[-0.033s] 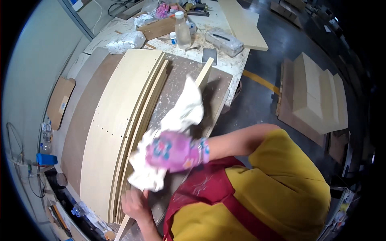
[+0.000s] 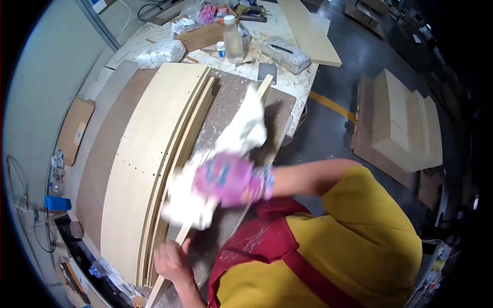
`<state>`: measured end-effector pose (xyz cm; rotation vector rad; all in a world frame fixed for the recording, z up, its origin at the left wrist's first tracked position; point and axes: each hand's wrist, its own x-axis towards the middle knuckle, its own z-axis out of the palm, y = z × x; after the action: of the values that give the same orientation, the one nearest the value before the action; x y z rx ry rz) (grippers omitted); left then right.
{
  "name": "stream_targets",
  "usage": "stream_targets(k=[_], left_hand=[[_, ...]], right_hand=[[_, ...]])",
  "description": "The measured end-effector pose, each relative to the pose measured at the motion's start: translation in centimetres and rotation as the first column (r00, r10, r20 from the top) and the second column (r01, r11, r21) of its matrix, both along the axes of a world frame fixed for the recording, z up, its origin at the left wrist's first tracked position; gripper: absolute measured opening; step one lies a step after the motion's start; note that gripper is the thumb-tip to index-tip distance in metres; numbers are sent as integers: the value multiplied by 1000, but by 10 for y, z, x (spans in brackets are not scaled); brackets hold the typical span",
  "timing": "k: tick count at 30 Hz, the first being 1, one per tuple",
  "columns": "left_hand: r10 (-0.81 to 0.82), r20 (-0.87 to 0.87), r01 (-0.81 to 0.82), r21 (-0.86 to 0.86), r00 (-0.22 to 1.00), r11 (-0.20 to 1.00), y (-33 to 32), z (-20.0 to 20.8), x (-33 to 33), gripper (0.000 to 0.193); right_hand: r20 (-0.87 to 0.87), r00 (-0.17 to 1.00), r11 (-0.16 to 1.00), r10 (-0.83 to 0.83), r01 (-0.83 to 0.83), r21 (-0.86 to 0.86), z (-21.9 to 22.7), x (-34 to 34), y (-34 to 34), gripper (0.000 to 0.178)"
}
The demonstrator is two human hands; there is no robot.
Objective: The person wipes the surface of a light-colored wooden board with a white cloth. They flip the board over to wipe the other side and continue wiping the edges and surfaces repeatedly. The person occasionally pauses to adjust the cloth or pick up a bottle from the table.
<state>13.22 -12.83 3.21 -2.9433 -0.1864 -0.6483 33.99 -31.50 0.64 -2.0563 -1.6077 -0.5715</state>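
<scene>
A long pale wooden board (image 2: 265,86) stands on its narrow edge on the brown work surface (image 2: 224,105), running from near my body toward the far side. My bare left hand (image 2: 172,261) grips its near end, fingers closed over it. In a purple flowered glove, my right hand (image 2: 224,180) is wrapped round a crumpled white cloth (image 2: 245,124) that lies against the middle of the board. The cloth drapes over the board on both sides of the glove. Motion blurs the glove, and its fingertips are hidden.
Left of the board lies a stack of drilled pale panels (image 2: 141,138). Beyond are a clear bottle (image 2: 233,42), a wrapped block (image 2: 286,54), a foil-like bundle (image 2: 160,54) and a cardboard box (image 2: 203,38). Stacked panels (image 2: 403,120) stand on the right.
My right hand and the cloth have slid a little away from me and to the right along the board. My left hand keeps its hold at the near end.
</scene>
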Motion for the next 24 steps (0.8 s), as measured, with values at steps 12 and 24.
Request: stream_targets(k=[12, 24], left_hand=[[-17, 12, 17, -30, 1000, 999, 2, 5, 12, 38], [-55, 42, 56, -16, 998, 998, 7, 3, 11, 38]], right_hand=[[-73, 962, 959, -263, 252, -127, 21, 1, -25, 32], [-146, 757, 766, -637, 601, -230, 38, 64, -72, 52]])
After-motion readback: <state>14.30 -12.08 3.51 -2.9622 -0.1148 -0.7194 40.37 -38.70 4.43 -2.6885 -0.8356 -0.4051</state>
